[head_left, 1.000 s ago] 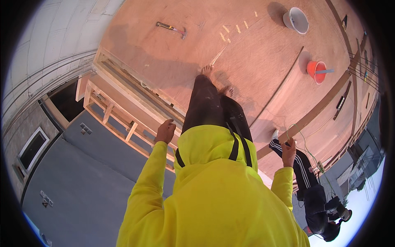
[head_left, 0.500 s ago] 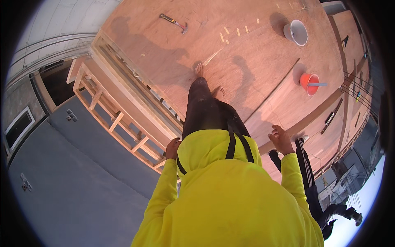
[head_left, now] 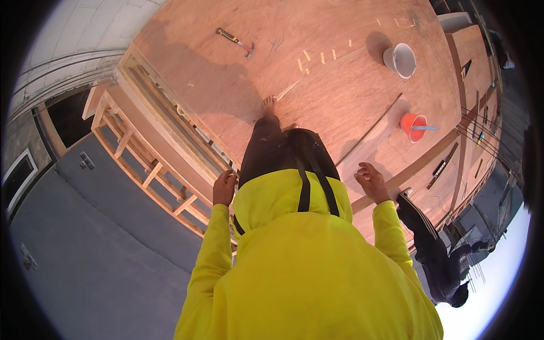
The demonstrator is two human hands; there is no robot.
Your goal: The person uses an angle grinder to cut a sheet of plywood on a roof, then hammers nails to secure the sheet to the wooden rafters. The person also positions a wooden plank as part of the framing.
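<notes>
My left hand (head_left: 225, 188) hangs beside my left hip, near the timber frame, its fingers loosely bent with nothing in them. Out from my right hip, my right hand (head_left: 372, 182) is held empty, fingers curled but apart. Both sleeves are bright yellow. Below me lies a reddish plywood deck (head_left: 226, 85), where my bare foot (head_left: 270, 105) stands; the other foot is almost hidden by my leg. A claw hammer (head_left: 235, 42) with a black and yellow handle lies ahead to the left, beyond reach of either hand.
A white bucket (head_left: 400, 60) and a red bucket (head_left: 413, 127) with a bluish strip across it stand on the right. Several small wood strips (head_left: 323, 58) lie ahead. A timber frame (head_left: 148, 174) edges the drop at left. Another person (head_left: 433, 249) in dark clothes is at lower right.
My view has shifted forward, with the hammer and buckets sliding slightly left and the buckets lower. Both hands have risen a little. The other person now bends lower.
</notes>
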